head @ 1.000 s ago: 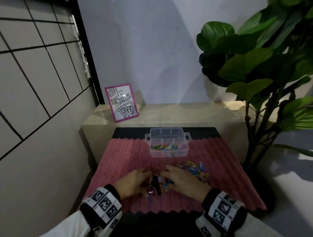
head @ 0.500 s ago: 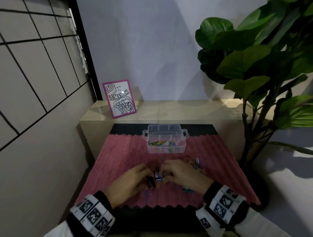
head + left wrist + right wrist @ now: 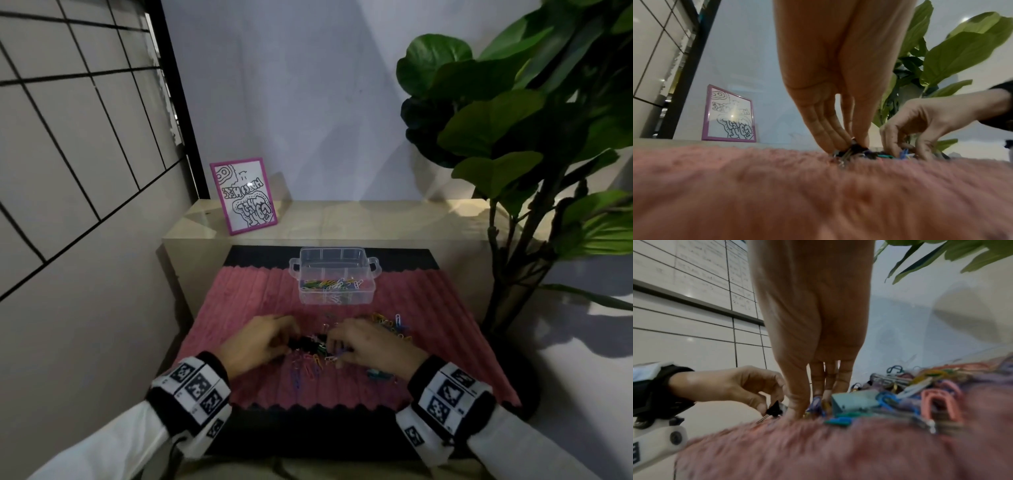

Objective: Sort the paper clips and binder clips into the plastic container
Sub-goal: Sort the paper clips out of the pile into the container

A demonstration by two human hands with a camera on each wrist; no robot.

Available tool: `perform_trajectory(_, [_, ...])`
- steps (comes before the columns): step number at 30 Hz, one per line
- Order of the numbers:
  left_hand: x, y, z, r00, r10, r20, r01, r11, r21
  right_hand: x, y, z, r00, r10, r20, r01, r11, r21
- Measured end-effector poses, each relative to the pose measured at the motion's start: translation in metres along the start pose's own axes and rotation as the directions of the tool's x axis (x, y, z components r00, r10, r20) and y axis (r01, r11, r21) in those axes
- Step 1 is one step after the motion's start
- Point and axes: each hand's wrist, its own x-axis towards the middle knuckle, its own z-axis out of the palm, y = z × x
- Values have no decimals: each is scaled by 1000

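Both hands work the mixed pile at table centre, on the pink ribbed mat (image 3: 246, 294). Left hand (image 3: 260, 342) pinches a black binder clip (image 3: 774, 409) between thumb and fingertips, other fingers bunched down beside it; the clip sits tilted, its wedge apex up and its wire handles trailing down toward 7 o'clock in the right wrist view, just touching the pile of the mat. Right hand (image 3: 368, 344) has fingers curled, tips down among the coloured paper clips (image 3: 310, 368); whether it actually grips one, I cannot tell. More paper clips (image 3: 390, 323) lie at 2 o'clock of the right hand; a teal binder clip (image 3: 854, 400) lies just beside its fingertips. Plastic container (image 3: 335, 299) stands at 12 o'clock, well apart from the hands, long axis 9-to-3; its near compartments already hold paper clips, the far row looks empty. Judgement: lift the black clip straight up first, since handles may snag neighbouring wires or mat fibres; shake loose any hangers-on, then drop it in a far compartment, kept separate from the paper clips.
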Motion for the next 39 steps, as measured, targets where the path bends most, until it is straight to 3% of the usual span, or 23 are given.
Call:
perform_trajectory(4, [-12, 14, 12, 996, 78, -48, -76, 997, 30, -3, -3, 10, 1000, -18, 20, 19, 999, -31])
perform_trajectory(7, [-17, 27, 15, 982, 142, 123, -151, 986, 67, -3, 3, 5, 998, 15, -55, -10, 996, 87])
perform_trajectory(9, [-13, 31, 16, 966, 119, 230, -153, 979, 137, -4, 8, -2, 989, 72, -127, -38, 967, 251])
perform_trajectory(13, [1, 40, 18, 954, 140, 265, -209, 945, 252, -5, 16, -15, 958, 222, -183, -62, 781, 622])
perform_trajectory(17, [8, 40, 17, 947, 191, 258, -265, 920, 288, -5, 17, -24, 933, 303, -194, -40, 623, 781])
perform_trajectory(21, [5, 31, 21, 955, 258, 150, -285, 937, 204, -3, 16, -25, 923, 331, -197, -16, 545, 838])
perform_trajectory(24, [4, 21, 19, 973, 217, 83, -213, 975, -63, 4, 15, -26, 918, 365, -157, -21, 439, 898])
perform_trajectory(26, [3, 18, 14, 980, 161, 114, -132, 965, -228, 10, 15, -32, 921, 363, -143, -22, 415, 909])
perform_trajectory(28, [2, 19, 9, 982, 118, 150, -66, 947, -315, 21, 18, -42, 911, 375, -174, -22, 466, 884])
perform_trajectory(30, [2, 19, 6, 978, 88, 191, -6, 920, -391, 38, 25, -54, 881, 402, -248, -31, 573, 819])
perform_trajectory(33, [0, 21, 4, 967, 46, 251, 90, 859, -504, 63, 37, -66, 839, 444, -314, -136, 730, 670])
perform_trajectory(36, [-1, 20, 2, 968, 21, 250, 136, 796, -590, 78, 41, -65, 878, 421, -228, -351, 890, 290])
perform_trajectory(37, [-2, 18, 1, 970, 2, 244, 152, 777, -611, 75, 37, -64, 891, 398, -220, -362, 913, 189])
perform_trajectory(39, [-1, 11, -4, 974, -42, 222, 180, 737, -651, 62, 23, -60, 922, 288, -258, -264, 957, 122])
